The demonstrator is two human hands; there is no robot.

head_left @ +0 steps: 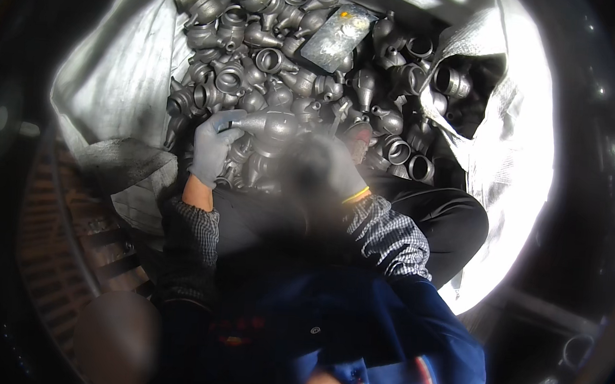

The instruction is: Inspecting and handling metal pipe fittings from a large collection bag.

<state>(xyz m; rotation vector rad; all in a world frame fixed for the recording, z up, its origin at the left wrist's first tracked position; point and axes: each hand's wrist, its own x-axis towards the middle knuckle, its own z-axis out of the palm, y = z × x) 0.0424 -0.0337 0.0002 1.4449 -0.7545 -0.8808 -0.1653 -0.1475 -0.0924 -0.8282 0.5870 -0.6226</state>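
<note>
My left hand [213,146], in a light grey glove, is closed around the narrow end of a grey metal casting [273,125]. The casting has a rounded, bulbous body and lies roughly level, with its wide part toward the right. My right hand [341,167], in a grey glove with a yellow cuff edge, is beside the casting's wide end. A dark blurred smudge hides its fingers, so I cannot tell whether it grips anything. Many similar hollow castings [260,38] lie in a loose heap beyond and around both hands.
A white woven bulk bag [138,62] surrounds the heap, its folded edge [515,134] standing at right. A scuffed grey plate [339,38] rests on the castings at the far side. My bent leg in dark trousers [454,218] is at right. Wooden slats [101,232] show at lower left.
</note>
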